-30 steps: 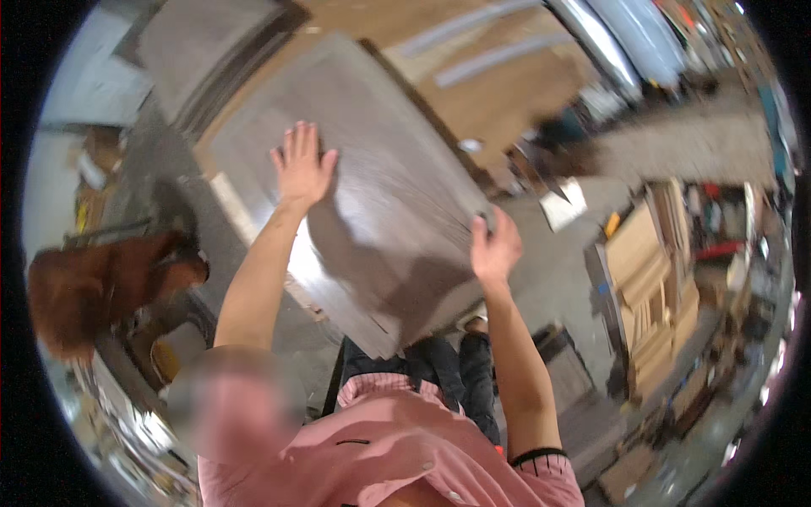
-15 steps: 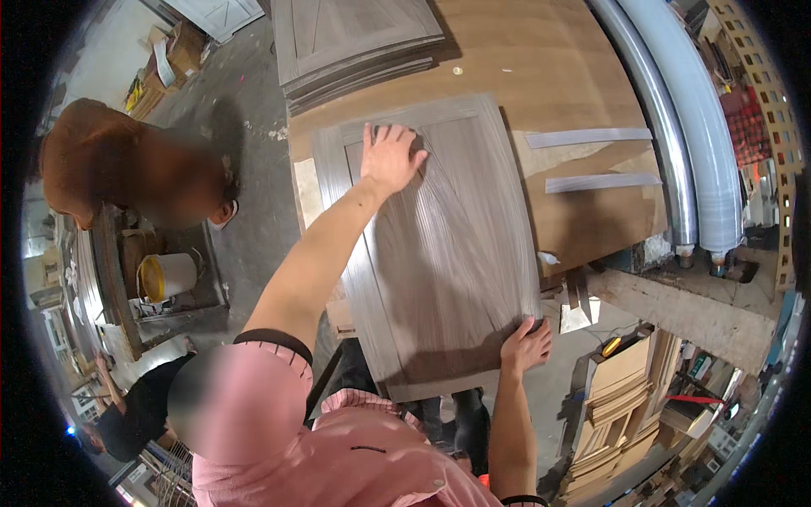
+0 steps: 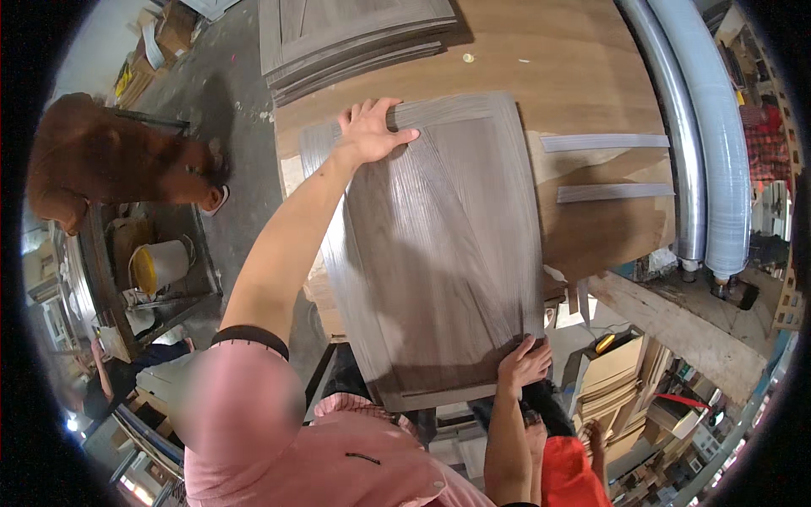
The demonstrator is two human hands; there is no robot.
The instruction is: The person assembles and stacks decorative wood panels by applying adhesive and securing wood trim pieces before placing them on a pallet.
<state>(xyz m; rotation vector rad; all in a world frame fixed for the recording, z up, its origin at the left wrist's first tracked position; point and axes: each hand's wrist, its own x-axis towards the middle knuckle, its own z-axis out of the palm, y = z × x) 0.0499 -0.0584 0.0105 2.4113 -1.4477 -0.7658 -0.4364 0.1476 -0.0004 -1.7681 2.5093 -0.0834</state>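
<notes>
A grey wood-grain cabinet door panel (image 3: 439,245), wrapped in clear film, lies on a brown wooden worktable (image 3: 583,51). My left hand (image 3: 370,128) grips the panel's far left edge, arm stretched out. At the near right corner my right hand (image 3: 524,363) holds the panel's edge, which hangs over the table's front.
A stack of similar grey panels (image 3: 355,34) rests at the table's far end. Two thin grey strips (image 3: 604,142) lie to the right of the panel. Large rolls of film (image 3: 701,135) run along the right side. At left stand a brown dog (image 3: 110,160) and a white bucket (image 3: 160,264).
The panel has come down from a tilted, lifted position onto the table. My left hand has shifted to its far edge and my right hand to the near right corner.
</notes>
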